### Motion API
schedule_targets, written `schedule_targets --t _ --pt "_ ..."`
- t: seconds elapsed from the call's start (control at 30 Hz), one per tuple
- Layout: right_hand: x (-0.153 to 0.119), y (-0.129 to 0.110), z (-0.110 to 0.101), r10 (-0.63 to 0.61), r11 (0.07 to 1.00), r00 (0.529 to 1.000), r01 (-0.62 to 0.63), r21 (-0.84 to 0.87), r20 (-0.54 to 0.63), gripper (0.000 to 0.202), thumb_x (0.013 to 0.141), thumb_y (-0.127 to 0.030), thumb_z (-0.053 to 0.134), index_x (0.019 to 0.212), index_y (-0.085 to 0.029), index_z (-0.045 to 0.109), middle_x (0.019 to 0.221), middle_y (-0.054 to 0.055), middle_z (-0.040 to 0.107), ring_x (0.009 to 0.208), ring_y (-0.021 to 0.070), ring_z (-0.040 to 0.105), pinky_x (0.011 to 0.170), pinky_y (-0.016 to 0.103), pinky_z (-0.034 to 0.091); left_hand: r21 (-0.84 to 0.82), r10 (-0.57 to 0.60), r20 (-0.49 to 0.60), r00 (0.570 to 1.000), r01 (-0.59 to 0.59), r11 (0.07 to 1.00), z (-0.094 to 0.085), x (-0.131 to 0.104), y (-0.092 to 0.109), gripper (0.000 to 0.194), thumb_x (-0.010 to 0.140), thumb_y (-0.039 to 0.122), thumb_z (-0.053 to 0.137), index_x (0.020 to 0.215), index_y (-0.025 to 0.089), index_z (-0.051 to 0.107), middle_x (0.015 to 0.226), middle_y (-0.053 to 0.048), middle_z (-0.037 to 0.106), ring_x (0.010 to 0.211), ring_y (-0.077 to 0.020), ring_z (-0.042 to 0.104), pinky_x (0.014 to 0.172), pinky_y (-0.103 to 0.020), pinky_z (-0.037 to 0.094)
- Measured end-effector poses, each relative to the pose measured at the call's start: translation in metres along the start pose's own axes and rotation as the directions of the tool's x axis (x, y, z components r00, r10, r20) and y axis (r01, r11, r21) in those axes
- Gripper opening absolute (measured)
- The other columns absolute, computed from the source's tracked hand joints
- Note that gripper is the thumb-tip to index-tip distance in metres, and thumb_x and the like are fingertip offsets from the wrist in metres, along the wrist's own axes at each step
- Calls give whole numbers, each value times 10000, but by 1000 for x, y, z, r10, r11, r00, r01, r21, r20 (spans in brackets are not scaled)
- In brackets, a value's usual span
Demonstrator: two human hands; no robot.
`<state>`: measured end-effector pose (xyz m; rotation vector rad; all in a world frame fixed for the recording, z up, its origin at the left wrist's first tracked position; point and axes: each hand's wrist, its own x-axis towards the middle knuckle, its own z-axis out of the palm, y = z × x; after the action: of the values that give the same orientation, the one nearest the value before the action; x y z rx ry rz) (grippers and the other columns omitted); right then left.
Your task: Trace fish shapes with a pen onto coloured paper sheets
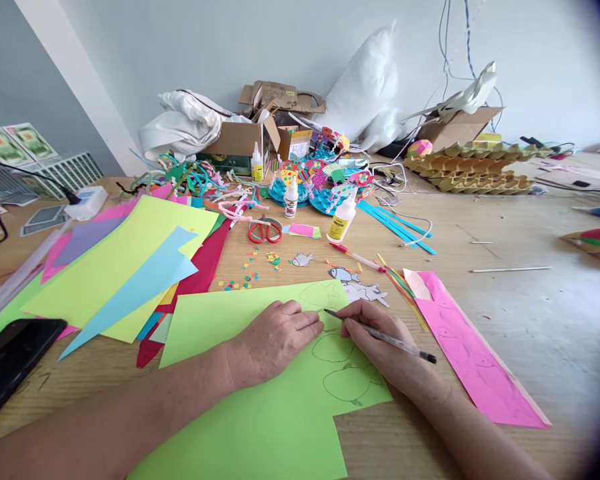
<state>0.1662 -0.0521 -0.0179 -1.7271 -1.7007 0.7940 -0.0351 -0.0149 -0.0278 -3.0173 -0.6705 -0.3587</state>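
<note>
In my right hand (380,330) is a pen (397,341), its tip touching a green sheet of paper (240,413) near the upper right edge. My left hand (285,337) lies on the same sheet, fingers together and stretched toward the pen tip, pressing down. Whatever may lie under those fingertips is hidden. Fish outlines are drawn in a column along the sheet's right side, partly covered by my right hand. Just beyond the top edge are paper fish cut-outs (344,274). A pink paper strip (473,353) with faint drawn outlines lies to the right.
Coloured sheets (125,247) and a black phone (15,353) lie at left. Beyond the green paper are red-handled scissors (265,231), glue bottles (343,217) and paper bits. Pipe cleaners, decorated blue crafts (325,197), cardboard boxes and egg trays (475,170) line the wall.
</note>
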Motion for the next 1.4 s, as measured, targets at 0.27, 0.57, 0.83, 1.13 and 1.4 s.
schedule_targets --t 0.27,0.57,0.83,1.13,1.4 --pt "1 0 1 -12 1000 1000 12 4 -1 167 736 -249 431 771 -204 588 614 -11 632 522 133 524 489 241 384 -2 8 -7 1000 -8 1000 0 0 -2 266 915 146 414 1154 172 526 1206 -37 551 877 -165 474 726 -297 415" --pt "-1 -1 0 -4 1000 1000 3 29 13 174 728 -259 433 765 -203 593 598 -12 621 515 135 517 483 241 381 -30 16 -35 999 -17 999 3 1 -3 263 917 140 405 1144 161 536 1222 -20 553 870 -172 460 743 -302 416" --pt "0 -1 0 15 1000 1000 -15 13 -1 153 736 -247 433 743 -201 579 619 -11 611 555 136 515 516 247 377 -31 17 -39 999 -19 999 4 1 -3 259 913 136 414 1143 154 533 1225 -14 553 876 -172 459 755 -303 424" --pt "1 3 0 24 999 1000 -24 35 12 152 736 -248 433 772 -204 574 619 -12 610 544 136 507 507 248 371 -17 16 -31 999 -16 1000 5 0 -3 256 915 139 411 1138 164 533 1219 -24 555 868 -168 468 758 -297 423" --pt "0 3 1 18 1000 1000 -18 24 2 131 740 -247 443 750 -208 568 619 -18 607 549 131 500 509 244 364 -10 16 -17 1000 -16 1000 5 0 -3 260 925 153 396 1152 167 523 1226 -37 548 879 -166 473 761 -298 423"
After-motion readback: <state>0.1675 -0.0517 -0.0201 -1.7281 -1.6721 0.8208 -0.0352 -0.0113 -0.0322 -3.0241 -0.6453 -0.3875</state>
